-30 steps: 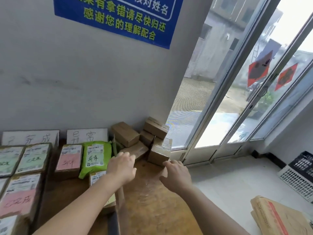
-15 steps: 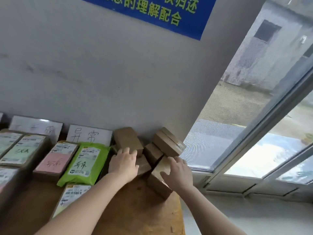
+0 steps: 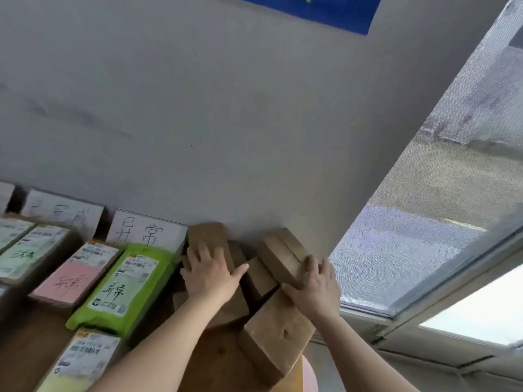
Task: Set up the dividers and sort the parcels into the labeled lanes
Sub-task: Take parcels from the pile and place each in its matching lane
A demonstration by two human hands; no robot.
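Where the pile stands: the pile of brown boxes is at the far right end of the table, against the wall and just beside the lane card and the green parcel.
Left hand: the left hand lies flat with spread fingers on the back box and grips nothing.
Right hand: the right hand has thumb and fingers around the near end of the tilted box, which leans on its neighbours.
Hands: apart, one on each side of the pile.
Step in hand: I judge it is taking one box out of the pile for sorting.
Lifting: raise the tilted box upward first and do not drag it sideways, because the boxes under it may slide. Let the left hand press down to hold the others.
Front box: the front box is near the table's right edge, and a push from the wrist could knock it off.
Reading: no label shows on these boxes. Turn the box to find the label before choosing a lane.
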